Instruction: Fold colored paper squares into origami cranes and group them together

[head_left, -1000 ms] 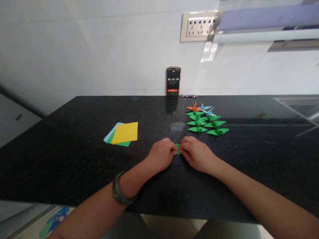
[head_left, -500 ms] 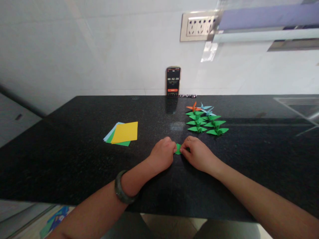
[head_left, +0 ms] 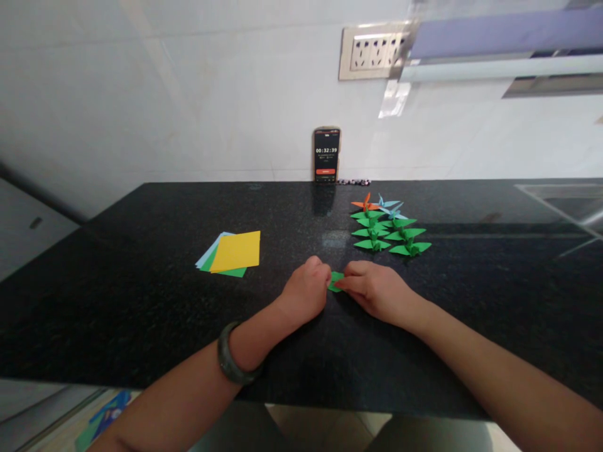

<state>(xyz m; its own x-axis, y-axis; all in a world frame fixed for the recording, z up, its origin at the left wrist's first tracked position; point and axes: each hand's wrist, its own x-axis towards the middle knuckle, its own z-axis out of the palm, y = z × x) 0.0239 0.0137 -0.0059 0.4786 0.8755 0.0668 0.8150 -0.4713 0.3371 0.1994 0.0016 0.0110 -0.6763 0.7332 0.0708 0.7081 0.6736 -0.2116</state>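
A small folded piece of green paper point(head_left: 336, 279) lies on the black stone counter point(head_left: 141, 301) between my two hands. My left hand point(head_left: 306, 292), with a dark bangle on its wrist, is closed and pinches the paper's left edge. My right hand point(head_left: 377, 290) presses on the paper's right side, its forefinger laid across the fold; most of the paper is hidden under the fingers.
A stack of coloured paper sheets point(head_left: 230, 252), yellow on top, lies to the left. Several folded paper cranes point(head_left: 389, 227), mostly green, sit behind my right hand. A phone point(head_left: 326, 155) showing a timer leans on the wall. A sink edge point(head_left: 560, 201) is at far right.
My right forefinger has stretched out flatter across the green paper, and my left hand has shifted slightly. The phone's timer has ticked on by a second.
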